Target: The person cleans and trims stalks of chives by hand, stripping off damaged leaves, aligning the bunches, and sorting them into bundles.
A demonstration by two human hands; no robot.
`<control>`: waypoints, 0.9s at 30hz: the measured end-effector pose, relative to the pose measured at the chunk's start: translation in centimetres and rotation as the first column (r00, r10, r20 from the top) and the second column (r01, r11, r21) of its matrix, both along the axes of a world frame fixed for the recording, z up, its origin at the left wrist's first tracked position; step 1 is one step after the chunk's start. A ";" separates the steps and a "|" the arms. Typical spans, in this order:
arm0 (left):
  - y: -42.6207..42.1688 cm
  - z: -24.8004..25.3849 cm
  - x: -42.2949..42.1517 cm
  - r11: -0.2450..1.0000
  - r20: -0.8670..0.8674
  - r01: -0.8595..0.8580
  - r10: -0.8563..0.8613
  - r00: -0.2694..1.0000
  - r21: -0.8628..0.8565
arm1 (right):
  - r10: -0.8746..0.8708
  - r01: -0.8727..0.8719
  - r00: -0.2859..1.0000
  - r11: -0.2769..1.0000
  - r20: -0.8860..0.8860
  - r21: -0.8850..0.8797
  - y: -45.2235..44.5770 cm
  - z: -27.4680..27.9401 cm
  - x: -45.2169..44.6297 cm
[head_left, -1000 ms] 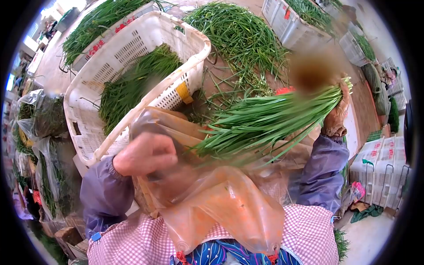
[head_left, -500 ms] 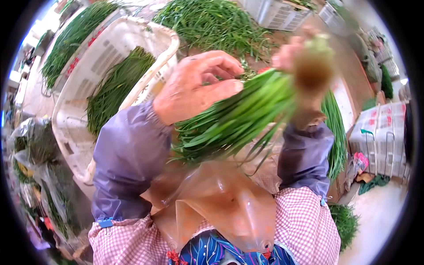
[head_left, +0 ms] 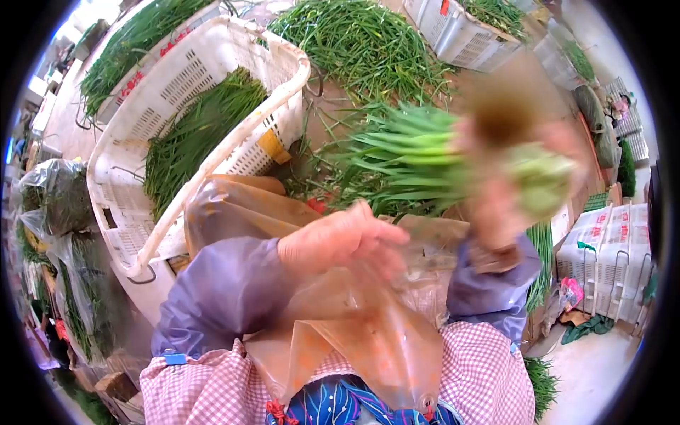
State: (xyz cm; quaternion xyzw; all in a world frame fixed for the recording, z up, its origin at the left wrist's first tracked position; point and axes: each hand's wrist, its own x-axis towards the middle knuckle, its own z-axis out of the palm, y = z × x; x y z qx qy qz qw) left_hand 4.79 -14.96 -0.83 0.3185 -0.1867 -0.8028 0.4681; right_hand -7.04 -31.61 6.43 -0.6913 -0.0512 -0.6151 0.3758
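Observation:
A bundle of garlic chives (head_left: 407, 152) lies across my right hand (head_left: 494, 205), its green leaves pointing left and its pale stalk ends on the right. The fingers are wrapped round the stalks, though motion and a brown blur hide part of them. My left hand (head_left: 347, 237) is in front of my apron, below the leaves and apart from them. Its fingers are stretched out, slightly smeared, with nothing in them. Nearest to that hand is the brown see-through plastic apron (head_left: 361, 333) over my lap.
On the left, a white plastic basket (head_left: 117, 159) holds more chives (head_left: 205, 134). A loose heap of green leaves (head_left: 361, 49) covers the surface ahead. More chives (head_left: 542, 265) hang beside my right sleeve. White crates (head_left: 605, 241) stand at the right, and another crate (head_left: 443, 32) stands at the back.
My left hand has dropped away from the leaves toward my lap. My right hand, still gripping the chives, has shifted slightly right and turned. The whole view has tilted a little.

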 end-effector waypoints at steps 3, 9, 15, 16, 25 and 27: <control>-0.2 -1.0 1.6 0.996 -0.157 -0.085 0.082 0.984 -0.014 | 0.112 -0.383 0.876 0.750 -0.469 -0.538 5.0 -2.6 3.2; 4.3 0.2 4.3 0.963 0.039 -0.243 0.249 0.968 -0.120 | 0.215 -0.456 0.886 0.559 -0.410 -0.693 10.9 -6.2 5.7; 9.7 -3.4 9.2 0.960 0.321 -0.086 0.172 0.931 -0.265 | 0.327 -0.416 0.901 0.476 -0.284 -0.775 17.3 -10.2 9.5; 10.8 -2.3 8.9 0.964 0.361 -0.110 0.195 0.912 -0.243 | 0.328 -0.403 0.906 0.481 -0.267 -0.778 18.6 -10.5 9.8; 17.7 0.5 10.5 0.978 0.466 -0.208 0.171 0.868 0.028 | 0.379 -0.376 0.907 0.534 -0.184 -0.757 23.8 -10.9 10.5; 20.2 -4.6 8.8 0.914 0.644 -0.369 0.180 0.743 0.170 | 0.546 -0.538 0.809 0.537 -0.218 -0.650 21.6 -8.9 9.2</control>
